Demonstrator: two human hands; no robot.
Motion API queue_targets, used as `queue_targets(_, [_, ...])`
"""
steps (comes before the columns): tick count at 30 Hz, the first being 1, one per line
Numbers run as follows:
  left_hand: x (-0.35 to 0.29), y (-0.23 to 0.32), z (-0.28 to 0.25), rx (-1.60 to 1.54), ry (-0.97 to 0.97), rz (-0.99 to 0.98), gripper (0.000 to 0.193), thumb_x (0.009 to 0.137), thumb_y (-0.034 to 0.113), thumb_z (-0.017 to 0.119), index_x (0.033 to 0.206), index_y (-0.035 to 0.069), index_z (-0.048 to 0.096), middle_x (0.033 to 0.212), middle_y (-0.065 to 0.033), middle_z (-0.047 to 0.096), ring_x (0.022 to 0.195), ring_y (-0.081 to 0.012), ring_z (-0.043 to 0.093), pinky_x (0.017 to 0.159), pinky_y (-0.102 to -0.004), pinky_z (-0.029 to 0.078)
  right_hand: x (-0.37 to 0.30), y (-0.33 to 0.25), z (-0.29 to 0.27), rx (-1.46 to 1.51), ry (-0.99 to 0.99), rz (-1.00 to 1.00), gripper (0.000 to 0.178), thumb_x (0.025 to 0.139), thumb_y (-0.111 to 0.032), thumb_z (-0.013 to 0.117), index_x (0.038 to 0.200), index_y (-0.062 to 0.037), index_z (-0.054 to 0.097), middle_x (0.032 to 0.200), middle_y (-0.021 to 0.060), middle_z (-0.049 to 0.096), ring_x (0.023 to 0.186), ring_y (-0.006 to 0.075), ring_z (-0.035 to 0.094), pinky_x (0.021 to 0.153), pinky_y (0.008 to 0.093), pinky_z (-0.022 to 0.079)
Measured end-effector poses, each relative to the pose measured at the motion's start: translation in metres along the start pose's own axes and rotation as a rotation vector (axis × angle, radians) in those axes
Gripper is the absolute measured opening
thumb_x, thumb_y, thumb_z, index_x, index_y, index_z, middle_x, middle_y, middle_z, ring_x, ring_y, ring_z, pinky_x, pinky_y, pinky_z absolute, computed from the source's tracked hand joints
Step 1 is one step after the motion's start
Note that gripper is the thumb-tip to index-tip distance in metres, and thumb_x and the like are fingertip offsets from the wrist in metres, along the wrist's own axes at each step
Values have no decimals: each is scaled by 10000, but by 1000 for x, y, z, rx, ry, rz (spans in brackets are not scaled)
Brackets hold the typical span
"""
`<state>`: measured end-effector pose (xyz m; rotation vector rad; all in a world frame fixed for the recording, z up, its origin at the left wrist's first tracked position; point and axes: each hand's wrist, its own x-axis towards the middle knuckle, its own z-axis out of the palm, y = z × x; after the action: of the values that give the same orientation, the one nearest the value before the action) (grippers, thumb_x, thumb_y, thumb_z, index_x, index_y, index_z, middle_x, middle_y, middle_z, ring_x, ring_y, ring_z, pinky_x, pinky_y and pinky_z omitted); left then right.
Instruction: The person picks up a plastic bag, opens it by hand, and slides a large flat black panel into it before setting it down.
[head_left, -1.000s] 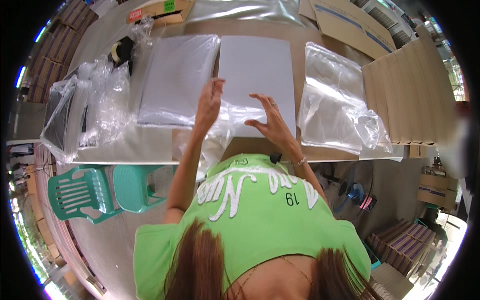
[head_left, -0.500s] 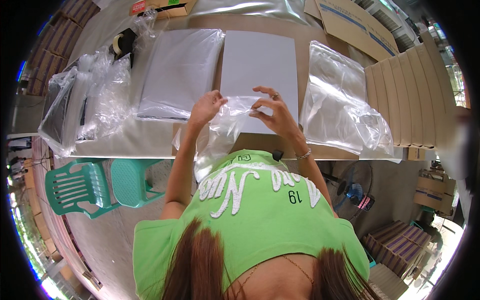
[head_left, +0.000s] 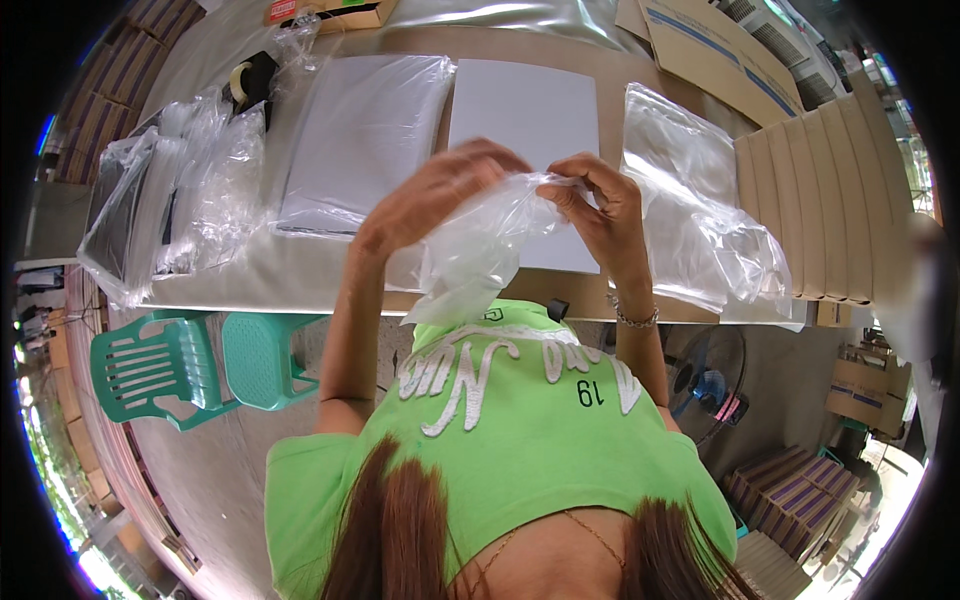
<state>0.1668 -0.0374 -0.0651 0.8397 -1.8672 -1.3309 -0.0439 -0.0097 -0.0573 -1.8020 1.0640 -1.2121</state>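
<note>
A clear plastic bag (head_left: 475, 245) hangs crumpled in front of me, over the near edge of the table. My right hand (head_left: 600, 205) pinches its gathered top edge between thumb and fingers. Blurred by motion, my left hand (head_left: 450, 185) reaches across close to the bag's upper edge; its fingers cannot be made out. Behind the bag lies a stack of white sheets (head_left: 525, 110), partly covered by it and my hands. Left of that stack rests another white stack wrapped in clear plastic (head_left: 360, 140).
Flat clear bags (head_left: 680, 190) lie on the right, beside a row of upright cardboard pieces (head_left: 810, 200). Crumpled plastic packs (head_left: 190, 190) and a tape dispenser (head_left: 245, 85) are at left. Green plastic chairs (head_left: 155, 370) and a fan (head_left: 705, 375) stand below the table edge.
Both hands have moved up and to the right, lifting the clear plastic bag. My left hand has swung across toward the right one.
</note>
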Motion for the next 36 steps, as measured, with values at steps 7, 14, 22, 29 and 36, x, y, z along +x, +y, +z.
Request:
queue_targets(7, [-10,20,-6,-934,-106,31,380,907,292,507,1165,13,506,852,-64,579,846,-168,593,779,-311,508,-44,6,-35,989,-501,131,238,816,-222,663,820,4,589,675,16,546,530,65,474,443,217,357])
queue_targets(14, [-38,-4,19,-653,-205,-165,499,847,366,581,1220,53,470,1167,-115,505,873,-156,566,738,-324,517,-40,-14,-75,1073,-155,-226,454,838,-410,572,1074,-28,507,927,81,541,789,179,535,634,342,460])
queue_targets(22, [-36,-16,0,-1260,-210,-191,564,847,441,552,1254,65,445,1178,-120,499,868,-164,559,710,-311,511,-67,-5,-36,1089,78,479,302,889,-318,528,951,-23,548,790,33,525,663,126,523,554,281,446])
queue_targets(29, [-24,-41,-21,-1463,126,-44,583,858,449,528,1277,59,419,1176,-119,499,833,-163,563,691,-295,506,-69,-14,-32,1062,96,443,258,865,-305,564,944,-59,566,855,35,514,747,157,502,672,346,376])
queue_targets(36, [-20,-41,-6,-1763,-388,-9,602,873,443,506,1303,40,384,1161,-112,510,768,-154,568,654,-264,496,-28,-30,-67,1223,21,-88,269,814,-320,630,976,-112,577,995,53,503,910,220,476,864,460,283])
